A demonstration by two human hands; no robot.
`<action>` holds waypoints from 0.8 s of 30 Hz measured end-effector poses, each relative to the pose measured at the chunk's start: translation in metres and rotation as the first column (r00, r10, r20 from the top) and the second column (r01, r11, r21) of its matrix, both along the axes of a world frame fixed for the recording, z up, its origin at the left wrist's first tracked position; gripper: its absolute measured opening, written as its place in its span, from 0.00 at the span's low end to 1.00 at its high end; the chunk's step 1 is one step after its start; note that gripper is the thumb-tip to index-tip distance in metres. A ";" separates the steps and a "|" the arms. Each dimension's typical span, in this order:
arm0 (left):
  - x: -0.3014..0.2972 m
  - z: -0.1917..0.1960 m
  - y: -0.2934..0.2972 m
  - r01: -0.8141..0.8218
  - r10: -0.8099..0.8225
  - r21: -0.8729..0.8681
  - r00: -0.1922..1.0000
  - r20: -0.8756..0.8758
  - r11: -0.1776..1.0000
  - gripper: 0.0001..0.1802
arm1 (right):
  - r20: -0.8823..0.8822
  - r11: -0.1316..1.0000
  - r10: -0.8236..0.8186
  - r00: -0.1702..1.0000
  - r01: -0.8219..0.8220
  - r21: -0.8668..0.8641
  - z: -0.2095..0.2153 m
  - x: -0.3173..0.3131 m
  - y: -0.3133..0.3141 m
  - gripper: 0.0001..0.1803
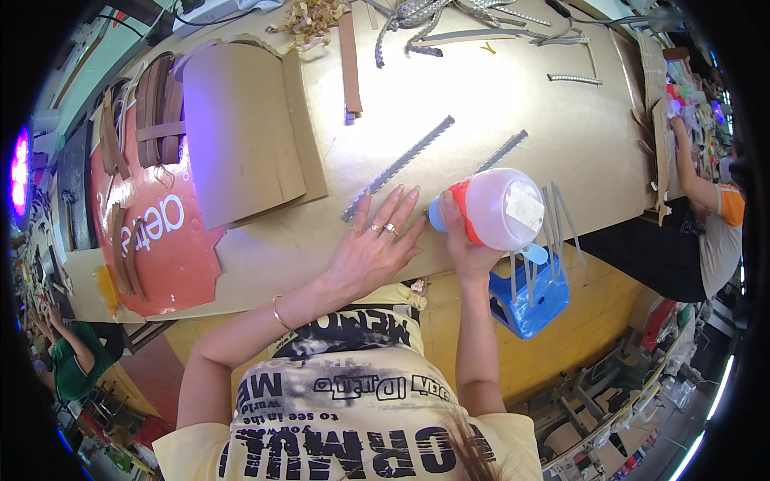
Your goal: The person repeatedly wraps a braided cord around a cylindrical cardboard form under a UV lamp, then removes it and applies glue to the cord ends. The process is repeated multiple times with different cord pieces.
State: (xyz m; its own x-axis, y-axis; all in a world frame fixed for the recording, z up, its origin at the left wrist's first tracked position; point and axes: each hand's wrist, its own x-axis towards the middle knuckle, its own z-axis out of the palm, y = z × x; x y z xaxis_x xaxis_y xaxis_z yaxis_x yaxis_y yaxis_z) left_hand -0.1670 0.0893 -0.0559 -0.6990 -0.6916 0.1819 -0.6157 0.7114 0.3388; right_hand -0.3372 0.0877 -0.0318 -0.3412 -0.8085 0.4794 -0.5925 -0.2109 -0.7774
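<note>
My right hand (468,244) is wrapped around a translucent white plastic bottle (489,207) with a red band and a light blue end. The bottle is tipped over, its round base facing up and right and the blue end toward my left hand. My left hand (380,244) lies flat on the table with its fingers stretched out, holding nothing. Its fingertips are at the lower end of a grey braided strip (405,164) that lies slantwise on the table. A second grey strip (505,149) lies partly hidden behind the bottle.
Brown cardboard sheets (245,132) and a red board (160,256) with brown straps (159,112) lie at left. Braided cords (425,16) are heaped at the far edge. Thin grey strips (553,212) hang over the near edge by a blue stool (545,309). Other people work at both sides.
</note>
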 end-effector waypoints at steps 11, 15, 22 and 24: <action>0.001 0.000 -0.001 0.018 -0.019 -0.039 1.000 -0.025 0.999 0.21 | 0.899 0.893 -0.317 0.303 0.414 0.176 0.018 -0.050 0.012 0.24; -0.001 0.009 -0.004 0.039 -0.041 -0.090 0.999 -0.029 0.995 0.19 | 0.795 0.854 -0.404 0.452 0.499 0.150 0.019 -0.049 0.005 0.25; -0.037 0.053 -0.066 0.073 -0.055 0.071 0.972 -0.227 0.995 0.14 | 0.882 0.847 -0.351 0.316 0.509 0.155 0.038 -0.062 -0.002 0.29; -0.069 0.059 -0.104 0.122 -0.064 0.145 0.933 -0.354 0.982 0.14 | 0.907 0.825 -0.330 0.261 0.546 0.143 0.047 -0.073 0.001 0.30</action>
State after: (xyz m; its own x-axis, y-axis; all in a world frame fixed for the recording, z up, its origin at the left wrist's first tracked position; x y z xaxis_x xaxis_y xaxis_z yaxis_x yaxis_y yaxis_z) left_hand -0.2358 -0.0142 0.0028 -0.6754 -0.6667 0.3151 -0.3728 0.6773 0.6342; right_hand -0.4106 0.0886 0.0155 -0.9123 -0.3347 -0.2358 0.3491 -0.3348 -0.8752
